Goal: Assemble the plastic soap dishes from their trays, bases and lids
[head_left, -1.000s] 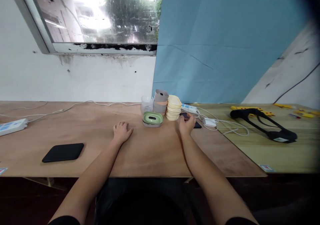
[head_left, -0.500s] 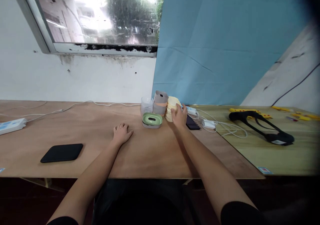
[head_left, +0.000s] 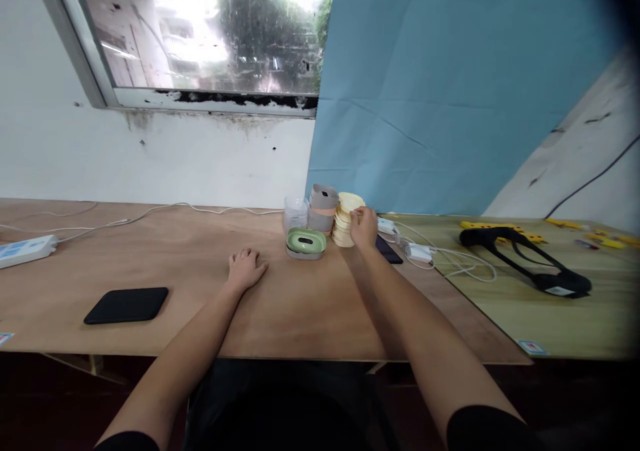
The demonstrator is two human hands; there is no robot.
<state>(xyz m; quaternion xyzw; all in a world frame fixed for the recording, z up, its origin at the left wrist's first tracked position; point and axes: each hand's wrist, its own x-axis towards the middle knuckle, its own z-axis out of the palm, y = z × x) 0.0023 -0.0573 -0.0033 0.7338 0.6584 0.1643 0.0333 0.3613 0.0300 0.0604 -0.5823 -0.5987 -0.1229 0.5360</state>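
Observation:
My right hand (head_left: 365, 229) is at the right side of a stack of cream-coloured, oval plastic pieces (head_left: 343, 229) standing on the table. Its fingers are drawn together at the edge of the top piece (head_left: 351, 202), which looks slightly tilted. My left hand (head_left: 245, 269) rests on the wood, fingers spread, with nothing in it. Between the hands sits a green oval dish (head_left: 300, 237) with a dark slot, on a grey base (head_left: 304, 256). Behind it are a stack of grey and peach containers (head_left: 321, 219) and stacked clear cups (head_left: 295, 215).
A black phone-like slab (head_left: 127, 305) lies at the left, a white power strip (head_left: 27, 251) beyond it. Right of the stack are a dark flat device (head_left: 389, 251), white adapters (head_left: 419, 253) with cables, and a black strap (head_left: 525, 257) near yellow pieces. A wall and window stand behind.
My right hand has shifted slightly right, its fingers drawing in at the top of the cream stack, whose top piece has shifted right. My left hand stays in place; the view tilts slightly.

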